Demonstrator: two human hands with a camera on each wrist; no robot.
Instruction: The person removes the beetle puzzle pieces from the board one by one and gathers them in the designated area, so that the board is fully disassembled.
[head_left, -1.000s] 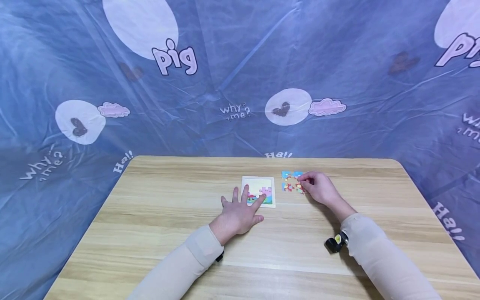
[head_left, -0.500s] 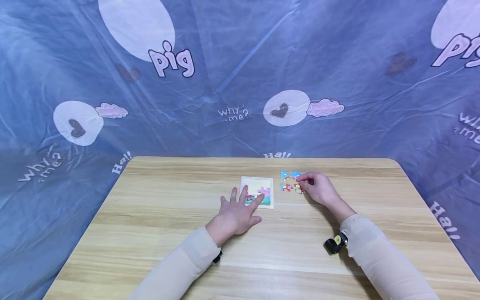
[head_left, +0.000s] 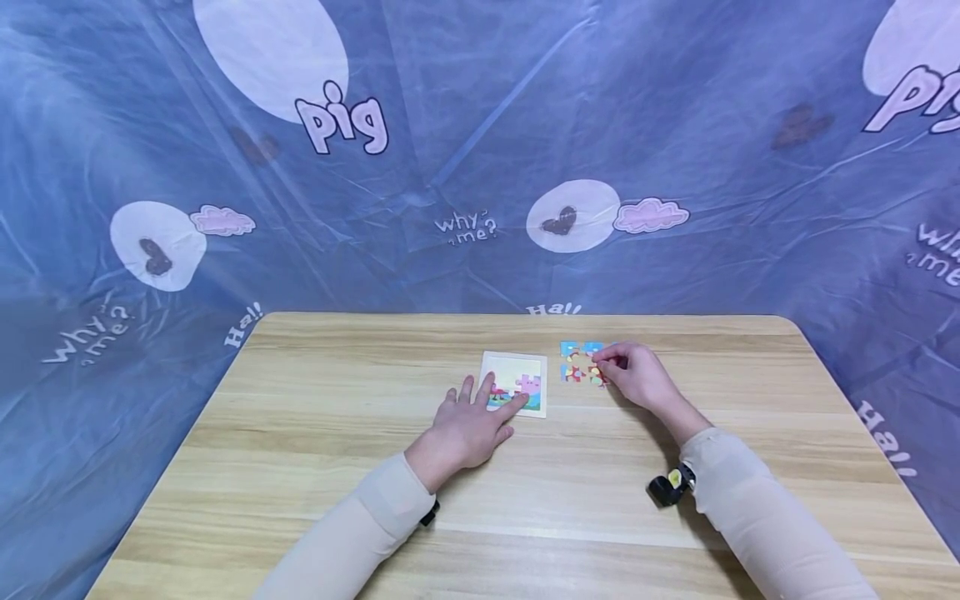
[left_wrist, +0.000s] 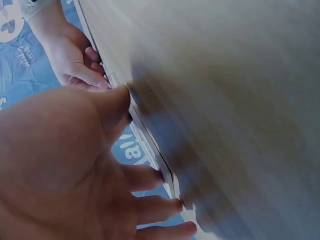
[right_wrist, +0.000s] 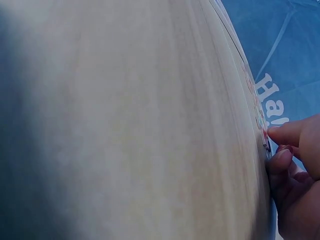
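1. The desk [head_left: 300,467] carries everything, and a blue printed sheet [head_left: 675,125] hangs behind and around it; the work sits near the far middle, within easy reach of both arms.
2. The tray [head_left: 516,367], a pale square frame, lies flat at the centre. A few pieces are already seated along its near edge, while the rest of its bed is bare.
3. The left hand [head_left: 465,425] lies flat with fingers spread, fingertips resting on the tray's near-left corner. Judging by that pose, it steadies the tray; it holds nothing.
4. The loose pieces [head_left: 579,363] sit in a tight cluster just right of the tray, close enough to feed it.
5. The right hand [head_left: 637,375] has curled fingers at the cluster's right edge; its grip is narrow, thumb and forefinger pinching a piece.
6. The head view alone shows the layout. The left wrist view shows the tray's thin edge under the fingers [left_wrist: 150,177], with the other hand beyond. The right wrist view shows the pinch [right_wrist: 282,135] edge-on against the desk.
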